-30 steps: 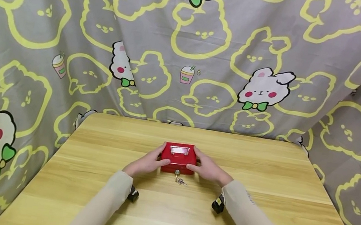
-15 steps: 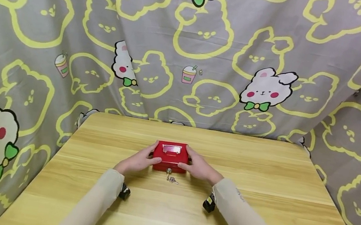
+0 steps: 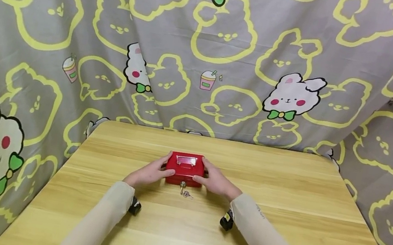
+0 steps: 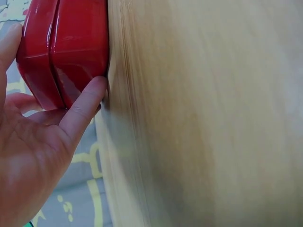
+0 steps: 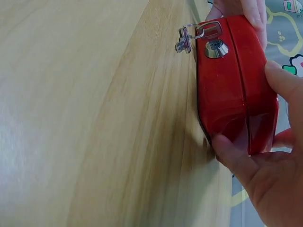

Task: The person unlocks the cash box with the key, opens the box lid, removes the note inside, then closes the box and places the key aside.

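Note:
A red metal cash box (image 3: 184, 174) with its lid closed sits on the wooden table, its silver handle plate (image 3: 186, 161) on top. My left hand (image 3: 149, 172) grips its left end, and in the left wrist view fingers and thumb (image 4: 90, 97) lie round the corner. The right end is held by my right hand (image 3: 218, 182), thumb and fingers spread over it. From the front lock (image 5: 216, 48) a key ring with keys (image 5: 184, 40) hangs in the right wrist view. The box's inside is hidden, and so are some of the fingertips behind it.
The wooden table (image 3: 177, 236) reaches from under both forearms to a patterned grey curtain (image 3: 221, 113) behind its far edge. Black wrist cameras (image 3: 227, 221) sit below each sleeve cuff.
Between the first two frames, both hands shift the cash box a little to the left on the table. Since then the box and hands have hardly moved.

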`<state>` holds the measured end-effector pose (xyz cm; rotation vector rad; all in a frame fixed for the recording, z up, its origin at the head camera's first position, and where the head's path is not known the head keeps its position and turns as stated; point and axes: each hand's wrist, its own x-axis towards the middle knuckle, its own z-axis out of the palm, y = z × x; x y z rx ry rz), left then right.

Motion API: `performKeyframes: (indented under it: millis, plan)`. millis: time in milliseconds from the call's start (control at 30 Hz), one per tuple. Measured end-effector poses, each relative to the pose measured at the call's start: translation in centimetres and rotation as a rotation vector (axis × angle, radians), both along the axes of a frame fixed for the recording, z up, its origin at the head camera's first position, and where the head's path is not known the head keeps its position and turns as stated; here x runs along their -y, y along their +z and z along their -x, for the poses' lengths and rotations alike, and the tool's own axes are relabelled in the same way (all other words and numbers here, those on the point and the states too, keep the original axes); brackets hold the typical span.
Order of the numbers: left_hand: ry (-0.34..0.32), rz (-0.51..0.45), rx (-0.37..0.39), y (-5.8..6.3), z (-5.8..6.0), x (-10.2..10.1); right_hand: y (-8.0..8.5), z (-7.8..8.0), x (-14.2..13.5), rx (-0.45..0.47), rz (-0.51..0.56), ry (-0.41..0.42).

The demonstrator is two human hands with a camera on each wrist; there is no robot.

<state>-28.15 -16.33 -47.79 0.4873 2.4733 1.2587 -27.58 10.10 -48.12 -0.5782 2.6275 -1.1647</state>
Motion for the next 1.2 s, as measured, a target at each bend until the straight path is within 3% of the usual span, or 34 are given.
performKeyframes:
  millis: [100, 200, 300, 433, 600, 733, 900, 1067, 1200]
  plan:
    - [0.001, -0.007, -0.002, 0.0, 0.0, 0.0, 0.3, -0.3, -0.3, -0.016, 0.006, -0.017]
    - [0.004, -0.013, -0.001, -0.1, -0.1, 0.0, 0.6, -1.1, -0.8, -0.05, 0.051, -0.098]
    - [0.008, -0.016, 0.007, -0.2, -0.1, -0.1, 0.9, -2.2, -1.4, -0.082, 0.167, -0.234]
    - [0.005, -0.023, 0.003, -0.3, -0.1, -0.2, 0.6, -3.6, -2.1, 0.003, 0.338, -0.342]
    - [0.0, -0.01, -0.005, -0.3, -0.1, -0.1, -0.2, -5.0, -1.6, 0.228, 0.441, -0.263]
    - [-0.002, -0.019, -0.002, -0.2, 0.1, -0.1, -0.9, -5.3, -0.5, 0.351, 0.546, -0.195]
    - [-0.003, -0.027, 0.006, -0.2, 0.3, -0.1, -1.4, -5.2, 0.9, 0.505, 0.709, -0.201]
    - [0.002, -0.029, 0.013, -0.2, 0.2, -0.1, -1.8, -5.1, 1.8, 0.601, 0.786, -0.208]
    - [-0.001, -0.03, 0.008, -0.3, 0.2, -0.1, -2.0, -5.0, 2.2, 0.628, 0.801, -0.198]
